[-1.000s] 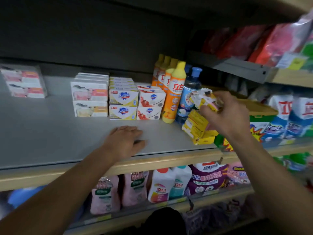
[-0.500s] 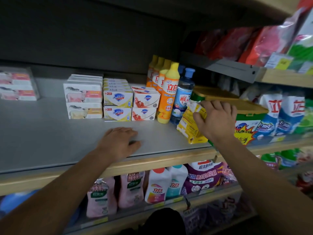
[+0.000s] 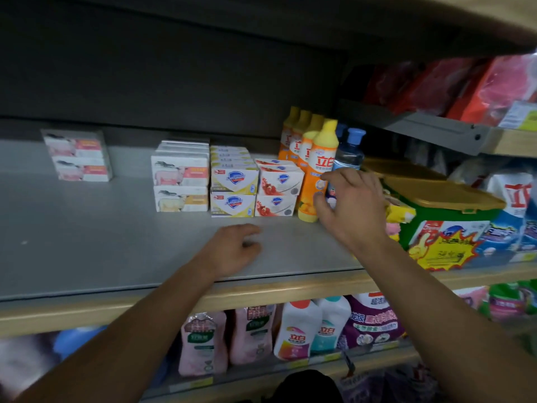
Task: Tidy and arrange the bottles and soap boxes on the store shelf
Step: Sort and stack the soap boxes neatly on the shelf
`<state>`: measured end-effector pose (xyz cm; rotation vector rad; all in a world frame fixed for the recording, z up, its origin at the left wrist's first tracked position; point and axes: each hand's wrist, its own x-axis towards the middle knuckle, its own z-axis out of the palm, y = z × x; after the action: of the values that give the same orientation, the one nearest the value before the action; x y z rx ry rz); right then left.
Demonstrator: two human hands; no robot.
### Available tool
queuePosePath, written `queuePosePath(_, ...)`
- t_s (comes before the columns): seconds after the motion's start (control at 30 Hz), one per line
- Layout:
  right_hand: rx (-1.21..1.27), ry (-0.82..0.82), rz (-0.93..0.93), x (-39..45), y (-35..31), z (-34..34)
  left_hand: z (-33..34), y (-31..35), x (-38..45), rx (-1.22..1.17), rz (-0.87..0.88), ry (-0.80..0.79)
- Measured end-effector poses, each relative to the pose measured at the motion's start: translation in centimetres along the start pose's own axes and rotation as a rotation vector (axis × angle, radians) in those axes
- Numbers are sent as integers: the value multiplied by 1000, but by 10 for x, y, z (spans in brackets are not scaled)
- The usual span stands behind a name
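On the grey shelf (image 3: 101,242) stand stacks of soap boxes: white ones with a sheep (image 3: 181,178), yellow-white ones (image 3: 234,184) and red-white ones (image 3: 277,187). Right of them is a row of orange bottles (image 3: 318,170), with a blue-capped clear bottle (image 3: 350,152) beside it. My right hand (image 3: 353,207) hovers with spread fingers in front of the clear bottle and the front orange bottle, holding nothing. Yellow soap packs (image 3: 399,213) peek out behind its wrist. My left hand (image 3: 232,248) rests palm down on the shelf near its front edge.
A wrapped pack of pink-white soap (image 3: 78,155) stands alone at the far left. A green detergent box with a yellow lid (image 3: 444,225) and blue-white bags (image 3: 514,199) fill the right. Refill pouches and bottles (image 3: 290,330) line the shelf below.
My right hand let go of the yellow soap pack, left it on the stack at the right, and moved left to the bottles. My left hand stayed on the shelf.
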<state>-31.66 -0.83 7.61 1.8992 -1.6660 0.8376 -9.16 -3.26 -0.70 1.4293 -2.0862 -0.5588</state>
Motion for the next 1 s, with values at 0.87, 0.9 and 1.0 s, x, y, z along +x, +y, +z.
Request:
queuePosePath(0.87, 252, -12, -148, 68, -244, 165, -236, -188, 12, 55, -437, 715)
queuePosePath(0.9, 262, 7, -140, 68, -246, 166, -236, -196, 22, 85, -449, 707)
queuePosePath(1.0, 294, 39, -123, 69, -250, 167, -234, -220, 52, 148, -489, 691)
